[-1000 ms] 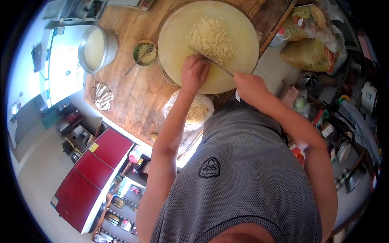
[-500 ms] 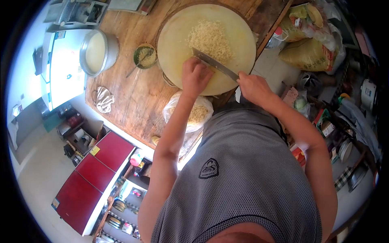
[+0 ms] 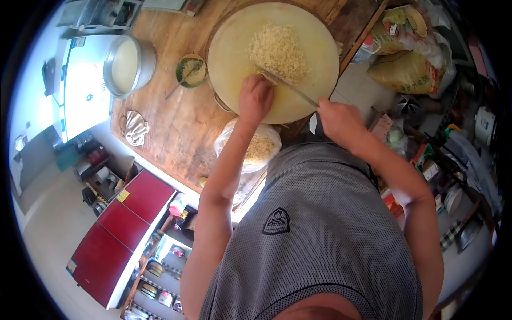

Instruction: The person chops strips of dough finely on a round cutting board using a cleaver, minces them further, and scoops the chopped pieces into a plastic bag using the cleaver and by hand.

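At the left edge of the brown wooden table [image 3: 170, 125] stands a round, silvery metal pot [image 3: 147, 61] of whitish contents. Below it, near the table's lower left corner, lies a crumpled white cloth [image 3: 136, 128]. Further right sits a small, round green bowl [image 3: 181, 76] of pale bits, a thin-handled utensil [image 3: 172, 93] leaning out. A clear plastic bag [image 3: 224, 143], holding more pale crumbs [image 3: 260, 148], rests near the lower right corner.

The left hand [image 3: 256, 99] is over the lower left part of the thick, round, cream-coloured board [image 3: 226, 50], fingers curled beside the blade; whether they pinch anything cannot be told. The heap of pale, finely chopped food [image 3: 280, 52] lies at the board's upper middle, above the long, grey metal knife [image 3: 292, 88]. The right hand [image 3: 341, 122] is clenched round its handle, by the board's lower right rim.

The heap appears already cut small, so that portion seems largely done; any uncut remainder would be under the left fingers, hidden.
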The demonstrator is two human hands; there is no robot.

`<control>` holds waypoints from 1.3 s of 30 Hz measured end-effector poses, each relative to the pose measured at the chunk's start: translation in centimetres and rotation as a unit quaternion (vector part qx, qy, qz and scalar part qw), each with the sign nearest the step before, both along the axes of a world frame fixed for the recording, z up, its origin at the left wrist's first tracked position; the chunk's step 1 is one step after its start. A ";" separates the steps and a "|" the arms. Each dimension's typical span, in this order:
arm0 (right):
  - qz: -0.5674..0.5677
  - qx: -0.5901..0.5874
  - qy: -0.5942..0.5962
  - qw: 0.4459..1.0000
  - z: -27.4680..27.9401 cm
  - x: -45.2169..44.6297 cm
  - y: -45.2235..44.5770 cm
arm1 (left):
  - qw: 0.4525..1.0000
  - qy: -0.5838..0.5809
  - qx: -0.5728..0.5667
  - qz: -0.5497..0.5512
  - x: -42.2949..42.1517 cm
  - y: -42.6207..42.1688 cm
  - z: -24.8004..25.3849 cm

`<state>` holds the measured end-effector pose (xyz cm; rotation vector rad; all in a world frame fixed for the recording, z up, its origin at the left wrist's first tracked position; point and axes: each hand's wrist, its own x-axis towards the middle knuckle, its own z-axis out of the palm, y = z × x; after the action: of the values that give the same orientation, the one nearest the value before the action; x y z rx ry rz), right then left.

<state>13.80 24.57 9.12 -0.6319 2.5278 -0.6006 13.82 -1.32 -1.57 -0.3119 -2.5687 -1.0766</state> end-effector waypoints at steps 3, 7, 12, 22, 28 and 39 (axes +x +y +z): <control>-0.007 -0.007 -0.016 1.000 -1.3 0.0 -2.0 | 1.000 -0.008 0.000 0.001 0.1 0.0 0.2; -0.008 -0.003 -0.017 1.000 -2.6 -0.8 -3.1 | 1.000 0.002 0.004 0.012 0.1 -0.1 -0.1; 0.015 0.039 -0.038 0.998 -1.6 0.2 -0.1 | 1.000 0.001 0.011 0.013 0.1 0.0 -0.1; -0.002 0.004 -0.020 1.000 -2.0 -0.4 -2.9 | 1.000 0.004 0.003 0.013 0.2 0.1 -0.3; 0.000 0.001 -0.013 1.000 -1.6 0.0 -0.9 | 1.000 0.001 -0.003 0.011 0.1 0.0 0.0; 0.002 0.000 -0.044 0.999 -1.8 -0.4 -2.2 | 1.000 0.011 -0.001 0.008 0.2 -0.2 -0.5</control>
<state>13.40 22.35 7.31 -0.5982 2.4448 -0.6128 14.03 -1.50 -2.03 -0.3023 -2.5483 -1.0598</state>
